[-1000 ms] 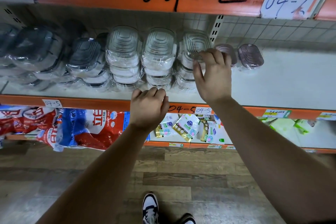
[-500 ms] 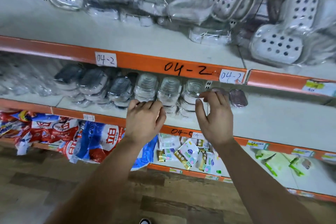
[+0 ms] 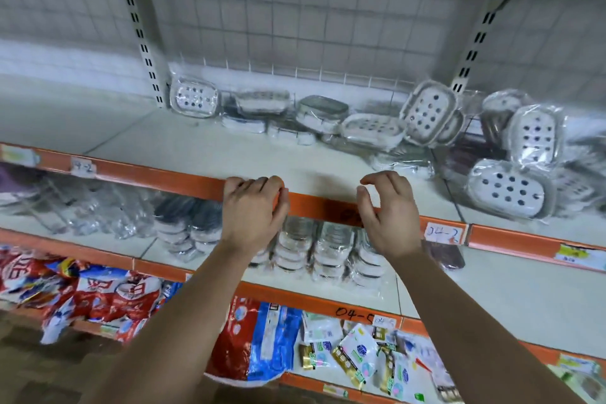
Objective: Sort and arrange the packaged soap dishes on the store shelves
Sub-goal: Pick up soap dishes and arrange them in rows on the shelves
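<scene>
While both hands hover empty at its near edge, the upper shelf (image 3: 196, 141) stretches white across the view, backed by a wire grid panel (image 3: 295, 10) and fronted by an orange rail (image 3: 147, 170). Red and blue detergent bags (image 3: 108, 292) crowd the lowest shelf at near left. Along the far side of the upper shelf, from centre to right, lie the loose packaged soap dishes (image 3: 510, 188), white with drain holes, some flat and some tipped on edge. On the middle shelf below the rail, the stacked soap dishes (image 3: 333, 246) stand in tidy columns. The left hand (image 3: 252, 210) has its fingers curled under at the rail, holding nothing. The right hand (image 3: 388, 213), just beside it, is loosely arched, thumb and forefinger apart, also holding nothing. Small sachets (image 3: 357, 357) lie at near right. A handwritten label (image 3: 442, 233) reads 04-2.
</scene>
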A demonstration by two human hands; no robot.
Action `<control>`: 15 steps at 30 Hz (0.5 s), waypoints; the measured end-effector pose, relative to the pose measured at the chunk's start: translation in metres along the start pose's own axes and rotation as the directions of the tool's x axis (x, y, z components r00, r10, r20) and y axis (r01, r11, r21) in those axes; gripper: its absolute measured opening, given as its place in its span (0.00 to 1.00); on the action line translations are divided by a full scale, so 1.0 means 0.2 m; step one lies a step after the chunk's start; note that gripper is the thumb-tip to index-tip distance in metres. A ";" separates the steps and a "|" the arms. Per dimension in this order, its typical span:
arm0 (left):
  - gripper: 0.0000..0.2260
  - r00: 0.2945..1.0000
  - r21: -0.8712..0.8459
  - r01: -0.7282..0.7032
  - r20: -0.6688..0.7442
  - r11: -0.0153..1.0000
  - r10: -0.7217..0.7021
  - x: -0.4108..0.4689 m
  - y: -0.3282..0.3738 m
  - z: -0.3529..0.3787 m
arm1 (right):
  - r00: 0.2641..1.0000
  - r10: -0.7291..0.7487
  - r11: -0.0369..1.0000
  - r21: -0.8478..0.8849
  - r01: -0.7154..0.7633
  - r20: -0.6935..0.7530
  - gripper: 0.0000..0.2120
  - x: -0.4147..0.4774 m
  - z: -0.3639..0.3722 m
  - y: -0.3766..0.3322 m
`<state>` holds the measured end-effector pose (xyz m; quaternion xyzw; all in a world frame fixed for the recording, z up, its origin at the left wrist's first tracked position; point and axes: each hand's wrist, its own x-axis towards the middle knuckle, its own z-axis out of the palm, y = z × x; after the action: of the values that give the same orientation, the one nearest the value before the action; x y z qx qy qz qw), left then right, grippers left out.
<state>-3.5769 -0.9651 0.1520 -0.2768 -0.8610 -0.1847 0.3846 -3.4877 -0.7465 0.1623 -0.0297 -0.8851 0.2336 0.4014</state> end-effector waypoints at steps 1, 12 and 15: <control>0.11 1.000 -0.010 0.007 0.007 1.000 -0.007 0.05 -0.06 0.02 | 1.000 0.011 1.000 0.001 -0.011 0.001 0.16 0.04 0.05 -0.01; 0.13 0.999 -0.034 -0.010 0.049 0.999 0.012 0.49 -0.67 0.34 | 0.993 0.045 0.994 -0.105 -0.033 0.111 0.18 0.52 0.51 -0.11; 0.13 0.998 -0.010 -0.015 0.067 1.000 0.015 0.56 -0.78 0.41 | 0.977 0.094 0.986 -0.156 -0.065 0.191 0.16 0.65 0.56 -0.11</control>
<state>-3.7808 -1.0052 0.1684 -0.2912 -0.8704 -0.1766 0.3555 -3.6540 -0.7792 0.1979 -0.0717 -0.9337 0.1846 0.2984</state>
